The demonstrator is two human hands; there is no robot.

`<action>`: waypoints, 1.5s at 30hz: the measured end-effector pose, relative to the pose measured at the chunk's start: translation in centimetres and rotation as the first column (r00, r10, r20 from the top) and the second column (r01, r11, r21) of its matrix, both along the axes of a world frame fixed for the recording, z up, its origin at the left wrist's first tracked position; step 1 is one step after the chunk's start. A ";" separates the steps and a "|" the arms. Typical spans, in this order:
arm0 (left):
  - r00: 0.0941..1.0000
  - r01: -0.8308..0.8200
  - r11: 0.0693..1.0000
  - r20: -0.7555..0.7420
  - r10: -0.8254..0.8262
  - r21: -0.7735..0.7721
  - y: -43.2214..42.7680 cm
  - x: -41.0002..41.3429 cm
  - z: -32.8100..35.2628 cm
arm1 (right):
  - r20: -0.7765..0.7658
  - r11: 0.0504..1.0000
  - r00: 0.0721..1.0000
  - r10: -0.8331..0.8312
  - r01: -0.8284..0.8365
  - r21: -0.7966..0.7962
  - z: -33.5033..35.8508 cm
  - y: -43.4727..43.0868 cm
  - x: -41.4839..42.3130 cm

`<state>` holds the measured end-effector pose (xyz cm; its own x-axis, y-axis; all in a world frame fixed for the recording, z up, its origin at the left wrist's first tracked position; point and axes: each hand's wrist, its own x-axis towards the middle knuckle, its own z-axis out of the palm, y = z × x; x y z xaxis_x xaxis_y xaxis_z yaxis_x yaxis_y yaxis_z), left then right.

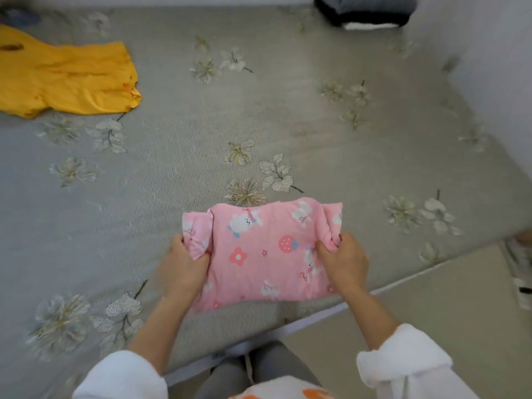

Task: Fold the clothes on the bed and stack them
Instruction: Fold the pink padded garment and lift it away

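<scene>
Head view showed the fingers (179,249) of the left hand (184,266) curled round the left edge of a folded pink garment (259,254), while the right hand (344,260) pinched its bunched right edge. The garment lay between both sets of fingers on the grey flowered bed (201,125), near its front edge. Well beyond the left fingers a yellow garment (63,79) lay spread, and far beyond the right fingers sat a dark folded pile (365,10).

The yellow cloth (63,79) runs off the left edge. The far dark pile (365,11) is cut by the top edge. At the right edge, a blurred shoe (518,269) is clipped. Fingertips of the left hand (181,266) and right hand (344,260) are hidden in the pink top (259,249).
</scene>
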<state>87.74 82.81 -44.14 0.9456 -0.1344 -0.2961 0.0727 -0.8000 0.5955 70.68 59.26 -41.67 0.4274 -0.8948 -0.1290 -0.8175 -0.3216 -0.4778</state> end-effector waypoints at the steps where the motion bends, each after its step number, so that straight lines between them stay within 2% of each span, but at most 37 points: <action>1: 0.998 0.055 0.998 0.020 -0.055 -0.006 -1.1 -0.5 0.9 | 0.026 0.999 0.999 -0.042 0.042 -0.013 0.9 -0.3 -1.5; 4: 0.973 0.215 0.976 0.093 -0.212 -0.018 -5.4 -2.3 3.2 | 0.062 0.984 0.982 -0.179 0.180 -0.014 2.5 -1.5 -6.5; 7: 0.915 0.385 0.920 0.156 -0.371 -0.068 -10.8 -5.2 4.8 | 0.012 0.957 0.958 -0.286 0.286 -0.045 3.1 -3.8 -11.8; 10: 0.849 0.522 0.845 0.166 -0.502 -0.114 -16.8 -9.1 6.1 | -0.003 0.918 0.921 -0.389 0.388 -0.086 3.9 -6.8 -17.3; 13: 0.771 0.637 0.755 0.141 -0.621 -0.154 -23.3 -14.1 7.0 | 0.059 0.865 0.872 -0.486 0.489 -0.111 4.9 -10.1 -23.3; 17: 0.681 0.731 0.660 0.123 -0.722 -0.176 -31.6 -22.4 7.6 | 0.080 0.794 0.805 -0.588 0.593 -0.138 6.3 -14.9 -32.8; 21: 0.565 0.804 0.526 0.078 -0.822 -0.276 -39.4 -31.5 8.3 | 0.142 0.708 0.720 -0.679 0.694 -0.135 7.7 -19.5 -43.1; 28: 0.413 0.885 0.359 0.146 -0.899 -0.296 -51.5 -44.1 10.1 | 0.215 0.534 0.551 -0.806 0.834 -0.138 8.7 -26.8 -56.6; 33: 0.383 0.909 0.320 0.230 -0.895 -0.269 -61.1 -49.3 10.5 | 0.203 0.494 0.512 -0.835 0.859 -0.132 8.0 -34.6 -61.4; 36: 0.403 0.895 0.332 0.217 -0.889 -0.299 -68.0 -51.6 9.8 | 0.219 0.500 0.515 -0.829 0.857 -0.125 7.2 -41.3 -63.6; 38: 0.383 0.900 0.311 0.216 -0.898 -0.304 -73.2 -53.0 9.3 | 0.231 0.508 0.521 -0.822 0.853 -0.118 7.0 -46.3 -64.7; 41: 0.365 0.909 0.302 0.200 -0.909 -0.286 -81.1 -54.5 8.9 | 0.228 0.473 0.474 -0.851 0.879 -0.064 6.8 -53.6 -66.6; 45: 0.359 0.919 0.305 0.212 -0.909 -0.250 -90.7 -56.4 9.5 | 0.280 0.477 0.463 -0.841 0.879 -0.021 7.5 -63.2 -68.6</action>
<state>31.39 -7.91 -34.63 0.1680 -0.9847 -0.0460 -0.6121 -0.1408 0.7782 2.11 -3.92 -34.20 -0.5737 -0.8190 0.0142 -0.6054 0.4123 -0.6808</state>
